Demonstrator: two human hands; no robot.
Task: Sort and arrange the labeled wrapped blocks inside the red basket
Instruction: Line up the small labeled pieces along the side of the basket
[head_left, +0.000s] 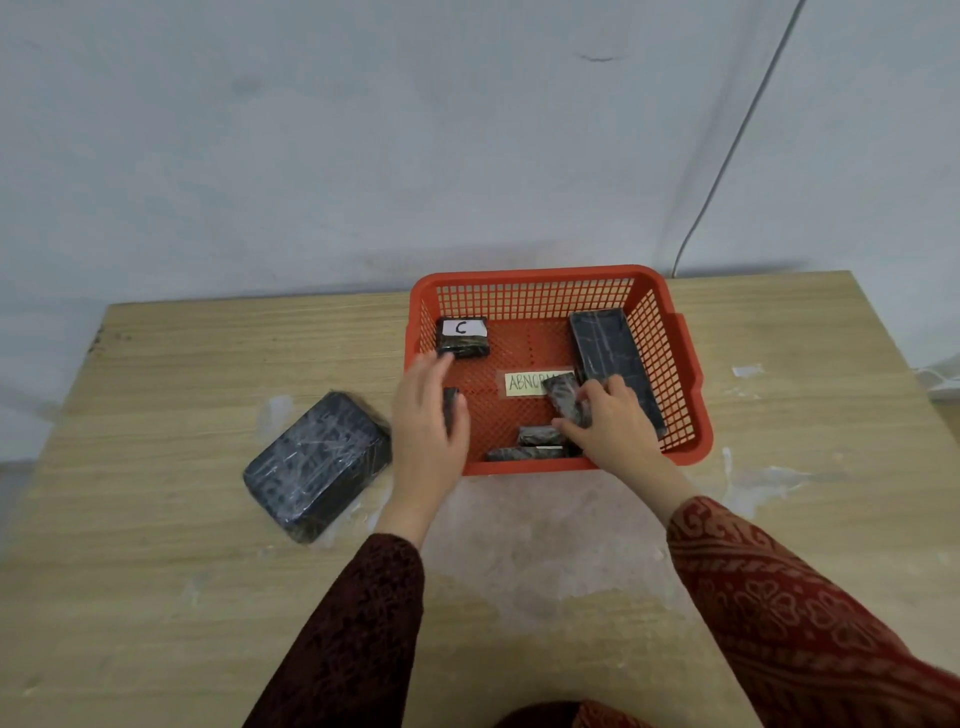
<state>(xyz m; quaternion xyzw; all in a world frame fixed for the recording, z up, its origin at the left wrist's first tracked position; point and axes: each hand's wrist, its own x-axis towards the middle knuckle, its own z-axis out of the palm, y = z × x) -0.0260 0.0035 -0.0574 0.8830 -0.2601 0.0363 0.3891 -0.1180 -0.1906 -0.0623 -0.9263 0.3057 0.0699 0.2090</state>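
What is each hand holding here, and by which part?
Right hand grips a small wrapped block by its near end. Left hand holds another block, mostly hidden; where, cannot be told.

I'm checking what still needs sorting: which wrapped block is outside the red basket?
The large dark wrapped block lying flat on the table, left of the red basket; every other block sits inside it.

wooden table (156, 597) | red basket (540, 274) far centre | big wrapped block (317, 465) left of it

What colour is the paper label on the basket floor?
Pale yellow label with dark lettering, seen in the head view.
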